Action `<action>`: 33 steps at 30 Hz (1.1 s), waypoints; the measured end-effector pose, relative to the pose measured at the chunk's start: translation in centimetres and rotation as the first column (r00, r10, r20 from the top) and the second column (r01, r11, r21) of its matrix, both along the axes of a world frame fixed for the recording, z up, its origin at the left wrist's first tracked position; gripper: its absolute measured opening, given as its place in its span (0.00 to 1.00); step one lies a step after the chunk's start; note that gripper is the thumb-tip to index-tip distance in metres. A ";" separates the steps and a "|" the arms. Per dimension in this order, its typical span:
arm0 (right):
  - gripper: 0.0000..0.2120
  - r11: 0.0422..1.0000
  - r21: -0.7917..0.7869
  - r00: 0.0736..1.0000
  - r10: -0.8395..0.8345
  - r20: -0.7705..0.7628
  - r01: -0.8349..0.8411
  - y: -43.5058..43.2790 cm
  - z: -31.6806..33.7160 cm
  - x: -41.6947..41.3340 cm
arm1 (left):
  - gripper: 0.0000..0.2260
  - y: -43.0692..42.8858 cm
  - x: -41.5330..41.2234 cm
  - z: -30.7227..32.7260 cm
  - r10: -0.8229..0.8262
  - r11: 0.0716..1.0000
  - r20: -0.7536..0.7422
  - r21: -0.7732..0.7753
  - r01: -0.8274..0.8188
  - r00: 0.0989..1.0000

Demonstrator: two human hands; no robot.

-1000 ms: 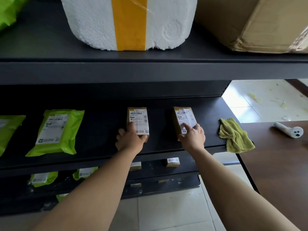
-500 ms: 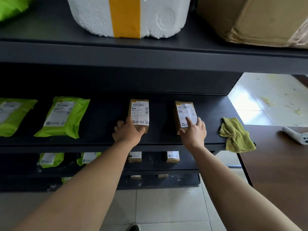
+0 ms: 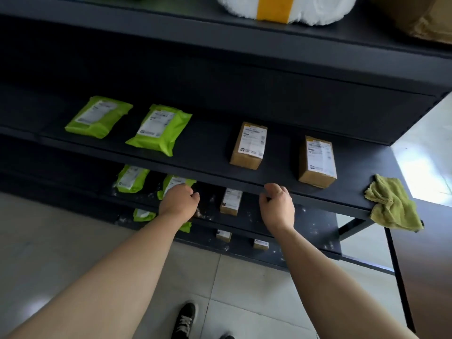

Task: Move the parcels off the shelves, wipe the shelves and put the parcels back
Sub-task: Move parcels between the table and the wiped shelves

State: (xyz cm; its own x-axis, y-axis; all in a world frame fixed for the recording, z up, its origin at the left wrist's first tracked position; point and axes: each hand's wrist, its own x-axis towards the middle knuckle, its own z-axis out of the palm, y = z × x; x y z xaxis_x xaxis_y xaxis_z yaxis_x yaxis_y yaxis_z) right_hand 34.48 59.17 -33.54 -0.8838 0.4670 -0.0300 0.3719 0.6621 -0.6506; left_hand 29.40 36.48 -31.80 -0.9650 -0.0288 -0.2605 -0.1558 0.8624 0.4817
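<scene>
Two small brown boxes, one (image 3: 249,146) and the other (image 3: 318,162), lie on the middle shelf (image 3: 210,152) beside two green mailer bags, one (image 3: 159,129) and a second (image 3: 97,116). My left hand (image 3: 179,202) and my right hand (image 3: 277,204) hang in front of the shelf's front edge with loosely curled fingers, holding nothing. On the shelf below lie more green bags (image 3: 130,178) and a small box (image 3: 230,201), partly hidden by my left hand. A yellow-green cloth (image 3: 391,204) droops over the middle shelf's right end.
A white foam box (image 3: 281,8) with a yellow band and a cardboard carton (image 3: 430,18) stand on the top shelf. The lowest shelf holds small boxes (image 3: 260,243) and white specks. A dark table (image 3: 428,253) is at the right; tiled floor and my shoe (image 3: 184,319) are below.
Both hands have let go of the two brown boxes and drawn back below the shelf edge. The view has tilted downward and leftward.
</scene>
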 end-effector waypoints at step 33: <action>0.15 0.968 -0.249 0.979 0.082 0.186 -0.034 -35.5 -13.6 -10.7 | 0.12 -34.4 -9.4 -15.5 0.404 0.762 0.185 0.474 -0.441 0.896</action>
State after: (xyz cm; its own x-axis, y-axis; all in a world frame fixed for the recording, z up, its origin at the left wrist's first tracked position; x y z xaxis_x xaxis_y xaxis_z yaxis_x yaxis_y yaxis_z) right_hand 23.79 23.63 -47.15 -0.8751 0.3722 -0.3092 0.4722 0.5172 -0.7138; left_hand 19.99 2.11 -47.30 -0.8651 -0.2800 -0.4161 -0.4956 0.3499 0.7950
